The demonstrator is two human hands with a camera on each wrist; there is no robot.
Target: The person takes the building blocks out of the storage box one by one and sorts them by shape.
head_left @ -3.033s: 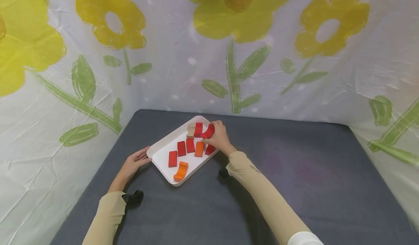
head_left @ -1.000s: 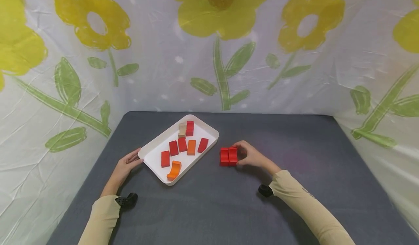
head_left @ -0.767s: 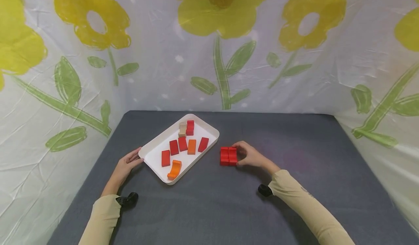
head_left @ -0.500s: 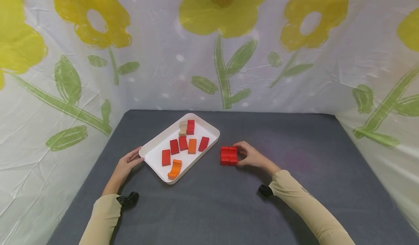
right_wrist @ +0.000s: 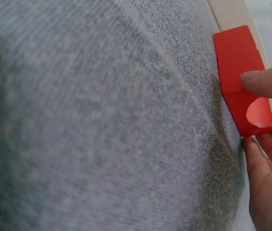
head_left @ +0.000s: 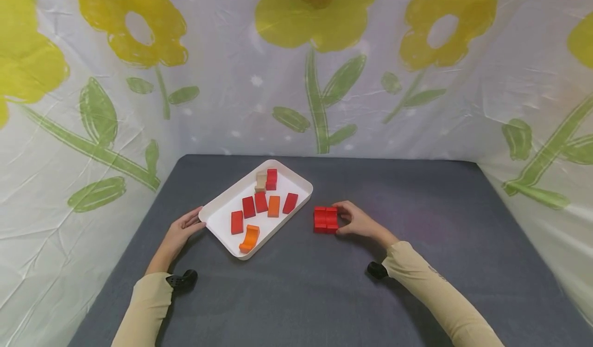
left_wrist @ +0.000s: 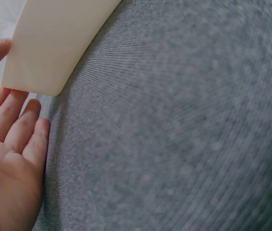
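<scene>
In the head view my right hand pinches a red block with a curved notch. It stands flush beside a second red block of the same kind on the dark cloth. The right wrist view shows the thumb on one end of the held block and fingertips at the other. At the left, my left hand holds the near-left corner of a white tray. Thumb and fingertips touch two sides of that tray corner in the left wrist view.
Inside the tray lie several flat red blocks, a flat orange block and a curved orange block. A plain wooden block touches a notched red block at its far end. A flowered curtain hangs behind the table.
Since the oldest frame, my right hand has carried a notched red block out of the tray to the second red block. Over the last second both hands have stayed put.
</scene>
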